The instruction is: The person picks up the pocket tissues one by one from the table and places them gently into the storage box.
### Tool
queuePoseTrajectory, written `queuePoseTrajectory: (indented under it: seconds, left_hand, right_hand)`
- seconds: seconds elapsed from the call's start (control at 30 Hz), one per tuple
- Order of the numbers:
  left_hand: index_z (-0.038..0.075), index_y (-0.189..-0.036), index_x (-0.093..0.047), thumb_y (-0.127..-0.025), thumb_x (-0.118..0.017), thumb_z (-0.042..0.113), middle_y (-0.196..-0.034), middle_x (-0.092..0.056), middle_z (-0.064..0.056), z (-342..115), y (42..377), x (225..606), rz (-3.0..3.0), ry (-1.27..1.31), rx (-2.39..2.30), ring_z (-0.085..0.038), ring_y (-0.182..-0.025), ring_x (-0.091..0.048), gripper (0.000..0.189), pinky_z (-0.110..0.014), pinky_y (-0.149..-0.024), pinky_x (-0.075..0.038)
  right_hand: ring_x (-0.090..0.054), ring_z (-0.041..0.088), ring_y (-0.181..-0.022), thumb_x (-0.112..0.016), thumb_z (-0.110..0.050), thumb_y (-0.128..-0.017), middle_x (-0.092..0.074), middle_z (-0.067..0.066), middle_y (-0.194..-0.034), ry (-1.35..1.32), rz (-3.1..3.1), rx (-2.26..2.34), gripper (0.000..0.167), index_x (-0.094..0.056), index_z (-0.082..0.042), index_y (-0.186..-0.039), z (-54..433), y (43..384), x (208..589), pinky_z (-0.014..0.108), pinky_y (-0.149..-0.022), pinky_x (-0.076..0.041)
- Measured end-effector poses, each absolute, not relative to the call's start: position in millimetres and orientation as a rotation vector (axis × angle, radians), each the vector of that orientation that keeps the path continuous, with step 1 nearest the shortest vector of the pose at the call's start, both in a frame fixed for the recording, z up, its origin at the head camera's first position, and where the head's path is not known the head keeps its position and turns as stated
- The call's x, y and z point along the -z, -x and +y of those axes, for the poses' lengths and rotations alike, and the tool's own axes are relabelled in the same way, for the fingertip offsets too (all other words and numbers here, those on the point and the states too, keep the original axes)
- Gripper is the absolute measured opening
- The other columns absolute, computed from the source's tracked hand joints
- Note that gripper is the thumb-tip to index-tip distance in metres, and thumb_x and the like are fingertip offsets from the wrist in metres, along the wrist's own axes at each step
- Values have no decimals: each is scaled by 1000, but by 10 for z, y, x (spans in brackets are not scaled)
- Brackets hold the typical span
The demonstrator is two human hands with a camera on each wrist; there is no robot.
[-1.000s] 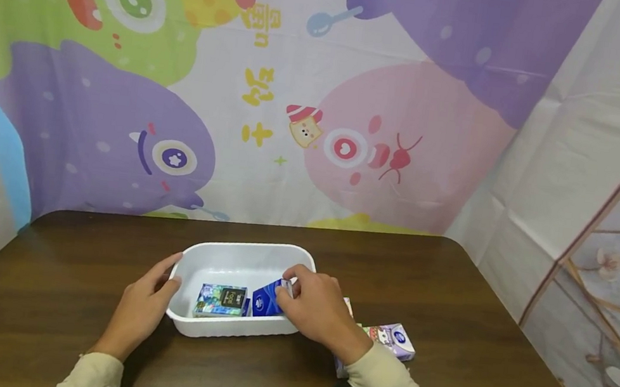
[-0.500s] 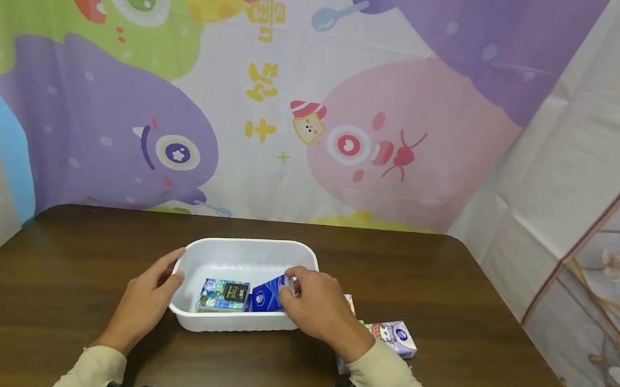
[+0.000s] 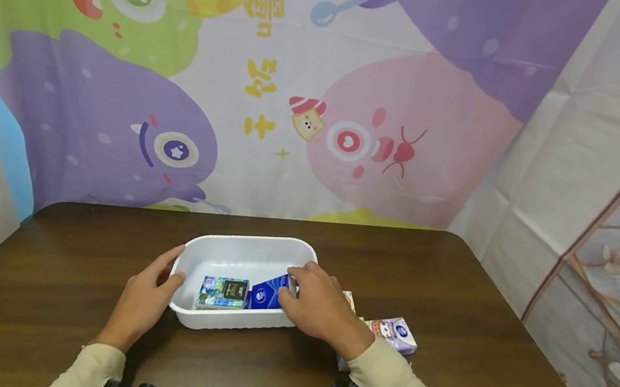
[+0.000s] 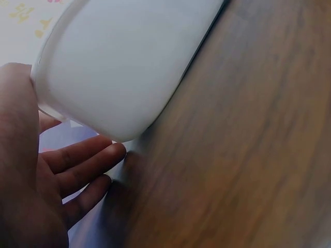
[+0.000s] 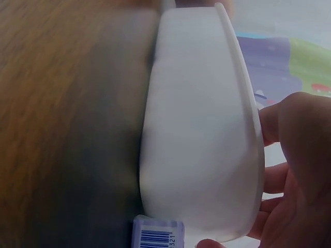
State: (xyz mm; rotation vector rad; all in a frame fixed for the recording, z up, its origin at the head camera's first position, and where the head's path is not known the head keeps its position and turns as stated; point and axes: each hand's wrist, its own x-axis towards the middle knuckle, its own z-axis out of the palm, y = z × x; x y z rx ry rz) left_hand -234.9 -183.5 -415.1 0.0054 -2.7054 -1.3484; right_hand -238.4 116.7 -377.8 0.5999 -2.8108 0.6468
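A white plastic basin stands on the table. My left hand holds its left end, thumb over the rim; in the left wrist view several fingers of the left hand lie loosely outside the wall. Inside the basin lies a colourful tissue pack with a black label reading Face. Right of it, a blue tissue pack leans at a tilt. My right hand reaches over the right rim and pinches the blue pack's upper right part, hiding that end. The right wrist view shows the right hand beside the rim.
Right of the basin, partly under my right forearm, lie a purple patterned tissue pack and at least one other pack. A pack with a barcode lies close to the basin wall. A cartoon cloth hangs behind the brown table.
The blue pack sits slightly lower and flatter against the right hand than a second ago. Both hands keep their places at the basin; the head view has shifted slightly.
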Motion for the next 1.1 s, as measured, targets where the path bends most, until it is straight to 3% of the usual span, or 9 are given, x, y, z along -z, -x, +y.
queuePoseTrajectory:
  seconds: [0.1, 0.3, 0.6, 1.1]
  left_hand:
    - [19, -158, -33, -105, -47, 35, -136, -55, -24, -1835, 2351, 4155, -2703, -5, 1352, -39, -124, -51, 57, -61, -101, -39]
    - [18, -158, -33, -105, -47, 35, -137, -54, -25, -1843, 2346, 4158, -2703, -8, 1345, -40, -124, -50, 57, -62, -102, -38]
    - [18, -158, -34, -105, -47, 34, -136, -55, -25, -1828, 2349, 4153, -2695, 3, 1351, -40, -123, -52, 57, -62, -101, -39]
    - [19, -158, -33, -105, -46, 36, -139, -54, -25, -1836, 2351, 4149, -2701, 3, 1356, -41, -127, -49, 57, -63, -103, -36]
  right_hand:
    - [-62, 17, -88, -60, -31, -93, -66, 4, -105, -597, -2815, -657, 41, -70, -6, -123, 1171, 2384, 3775, 37, -77, -52]
    - [-62, 15, -82, -61, -31, -93, -67, 0, -99, -602, -2805, -665, 37, -69, -7, -121, 1163, 2393, 3777, 35, -73, -52]
    - [-67, 26, -107, -59, -32, -93, -70, 9, -117, -627, -2820, -600, 42, -67, -5, -125, 1169, 2393, 3795, 43, -90, -52]
    - [-67, 25, -96, -58, -33, -94, -67, 9, -110, -626, -2824, -536, 43, -69, -5, -125, 1164, 2381, 3795, 42, -84, -53]
